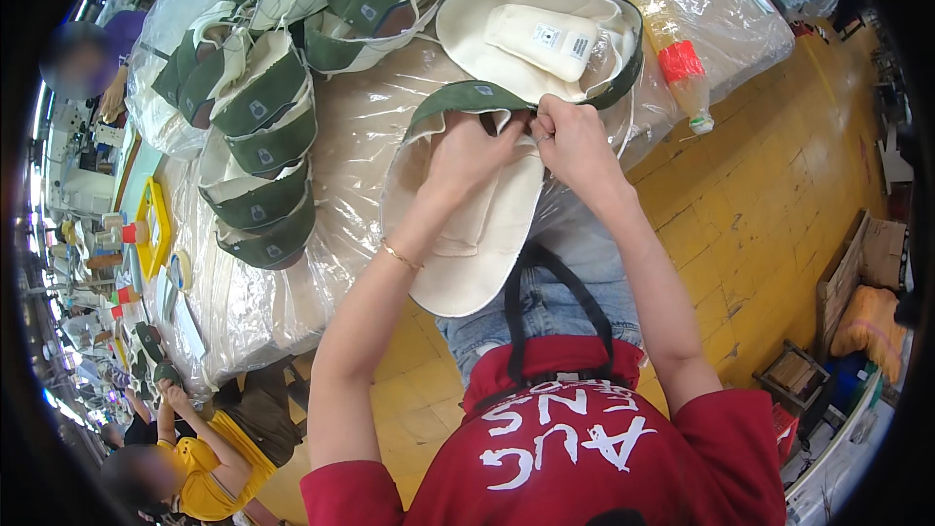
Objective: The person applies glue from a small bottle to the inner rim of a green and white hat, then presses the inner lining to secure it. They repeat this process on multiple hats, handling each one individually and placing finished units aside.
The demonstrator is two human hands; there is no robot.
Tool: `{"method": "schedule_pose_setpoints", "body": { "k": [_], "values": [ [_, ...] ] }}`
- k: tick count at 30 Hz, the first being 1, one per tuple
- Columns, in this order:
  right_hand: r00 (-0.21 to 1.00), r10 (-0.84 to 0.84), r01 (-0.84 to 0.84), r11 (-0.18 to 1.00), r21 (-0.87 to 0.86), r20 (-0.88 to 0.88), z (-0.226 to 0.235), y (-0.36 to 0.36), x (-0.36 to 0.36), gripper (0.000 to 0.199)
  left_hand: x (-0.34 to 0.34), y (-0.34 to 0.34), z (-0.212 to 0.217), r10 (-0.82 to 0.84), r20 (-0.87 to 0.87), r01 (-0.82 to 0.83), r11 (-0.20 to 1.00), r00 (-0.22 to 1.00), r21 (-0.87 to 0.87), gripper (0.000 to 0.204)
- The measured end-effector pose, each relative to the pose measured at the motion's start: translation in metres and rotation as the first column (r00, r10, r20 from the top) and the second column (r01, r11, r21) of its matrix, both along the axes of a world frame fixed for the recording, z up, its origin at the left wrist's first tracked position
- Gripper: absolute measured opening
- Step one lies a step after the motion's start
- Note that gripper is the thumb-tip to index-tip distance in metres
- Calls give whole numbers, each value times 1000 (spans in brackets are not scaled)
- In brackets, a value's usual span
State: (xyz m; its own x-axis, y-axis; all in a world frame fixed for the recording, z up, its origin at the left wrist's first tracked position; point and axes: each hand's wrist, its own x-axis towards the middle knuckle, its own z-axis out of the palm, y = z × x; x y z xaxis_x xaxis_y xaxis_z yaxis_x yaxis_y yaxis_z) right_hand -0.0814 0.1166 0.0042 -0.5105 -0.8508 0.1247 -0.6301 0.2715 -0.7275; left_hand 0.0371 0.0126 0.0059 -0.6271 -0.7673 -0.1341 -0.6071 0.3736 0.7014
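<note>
A cream-and-green sewn fabric piece shaped like a sun visor [466, 268] lies over the table's near edge, its green band curving along the far side. My left hand [475, 151] reaches inside the band, with its fingers closed on the band's right end. Pinched fingers of my right hand [577, 141] meet it there, gripping the same end; the exact spot between the fingertips is hidden. Just beyond my hands rests a second such piece [477, 24], its cream inside up, with a labelled cream pad [541, 41] in it.
Several similar pieces [258, 151] are nested in rows at the left and far left. Plastic sheeting [360, 136] covers the table. A bottle with a red label [682, 63] lies at the right edge. A co-worker in yellow [214, 463] works at the lower left.
</note>
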Motion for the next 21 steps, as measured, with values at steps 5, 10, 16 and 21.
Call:
{"method": "schedule_pose_setpoints", "body": {
  "k": [5, 10, 16, 21],
  "values": [
    [1000, 5, -7, 994, 111, 19, 8, -1, -1, 9, 2, 1, 1, 14, -92, -17, 999, 996, -32, 49],
    [999, -14, 17, 996, 82, -35, 1, 0, 3, 11, 1, 1, 5, -15, -4, 15, 999, 1000, 37, 47],
    [986, -92, 94, 995, 9, -139, -15, 0, 17, 13, -1, 1, -1, -30, -43, 30, 1000, 999, -7, 46],
    [983, -106, 100, 994, -48, -147, -20, 5, 21, 14, 1, 3, -1, -8, -76, 11, 999, 997, 40, 48]
  ]
}}
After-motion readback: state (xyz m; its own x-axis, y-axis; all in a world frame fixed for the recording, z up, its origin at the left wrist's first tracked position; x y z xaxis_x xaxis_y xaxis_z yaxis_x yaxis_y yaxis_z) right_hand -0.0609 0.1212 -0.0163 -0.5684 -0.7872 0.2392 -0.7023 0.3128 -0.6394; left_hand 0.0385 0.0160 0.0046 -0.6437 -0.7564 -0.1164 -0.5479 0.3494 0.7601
